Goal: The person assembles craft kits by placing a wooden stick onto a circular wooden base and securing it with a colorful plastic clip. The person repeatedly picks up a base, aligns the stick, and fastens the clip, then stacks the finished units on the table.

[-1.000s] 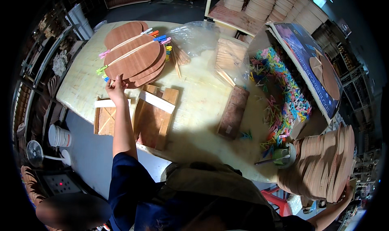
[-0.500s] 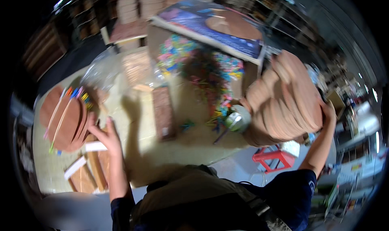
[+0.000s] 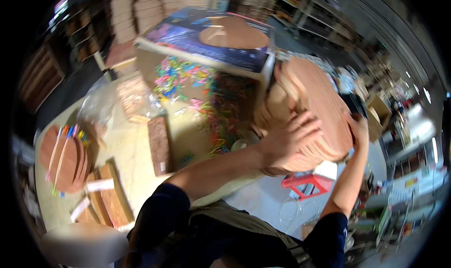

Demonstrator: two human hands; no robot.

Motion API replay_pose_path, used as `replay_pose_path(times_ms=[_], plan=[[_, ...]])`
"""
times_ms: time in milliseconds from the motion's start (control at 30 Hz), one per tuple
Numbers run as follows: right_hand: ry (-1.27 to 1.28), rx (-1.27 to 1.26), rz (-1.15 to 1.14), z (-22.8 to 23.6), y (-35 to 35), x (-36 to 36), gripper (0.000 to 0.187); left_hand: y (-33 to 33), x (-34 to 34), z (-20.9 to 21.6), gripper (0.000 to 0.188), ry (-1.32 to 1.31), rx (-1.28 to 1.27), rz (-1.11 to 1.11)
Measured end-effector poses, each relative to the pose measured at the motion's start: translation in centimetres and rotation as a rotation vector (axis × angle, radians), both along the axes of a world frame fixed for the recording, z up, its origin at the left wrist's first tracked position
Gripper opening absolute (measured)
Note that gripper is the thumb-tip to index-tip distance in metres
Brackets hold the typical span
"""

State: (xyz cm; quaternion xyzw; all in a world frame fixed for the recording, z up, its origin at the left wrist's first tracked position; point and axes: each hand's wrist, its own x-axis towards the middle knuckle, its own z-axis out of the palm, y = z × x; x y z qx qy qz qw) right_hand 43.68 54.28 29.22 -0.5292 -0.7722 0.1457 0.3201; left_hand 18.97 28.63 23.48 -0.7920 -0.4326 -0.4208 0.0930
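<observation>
A thick stack of brown, flat wooden-looking boards with rounded ends [image 3: 324,98] leans at the right of the table, its upper boards fanned. My right hand [image 3: 359,129] grips their right edge, some of its fingers hidden by the boards. Reaching across from the left, my left hand [image 3: 295,135] lies over the near left side of the stack, fingers outstretched and a little blurred. It looks to be touching the boards, though the contact is hard to make out. Partly behind my left forearm sits a roundish pale object [image 3: 244,141], its kind unclear.
Small coloured plastic clips [image 3: 188,80] spill from a box with a blue printed flap [image 3: 188,37]. A brown block [image 3: 159,145] lies mid-table. Left are several rounded boards with sticks and clips [image 3: 66,160] and wooden pieces [image 3: 115,200]. A red stool [image 3: 307,185] stands below the table edge.
My left hand has swung from the boards at the left across to the stack at the right. My right hand stays at the stack's edge. The view has shifted, so the table appears further left.
</observation>
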Motion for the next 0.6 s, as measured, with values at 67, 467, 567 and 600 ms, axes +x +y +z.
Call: replay_pose_path(times_ms=[67,467,567,600], plan=[[0.112,-0.061,0.095,-0.2,0.4,1.4,0.046,0.6,0.4,-1.1,0.079,-0.089,0.042,-0.075],[0.815,0.093,0.354,8.5,-11.7,-1.2,0.044,-3.3,-0.3,-2.7,0.080,-0.605,-0.135,-0.013],[0.782,0.151,0.288,4.4,-18.8,-8.0,0.053,-8.5,-2.7,-3.8,0.068,-1.360,-0.098,-0.203],[0.703,0.168,0.357,1.4,-19.7,-9.4,0.055,-11.4,-4.1,-3.9,0.061,-1.590,-0.137,-0.271]])
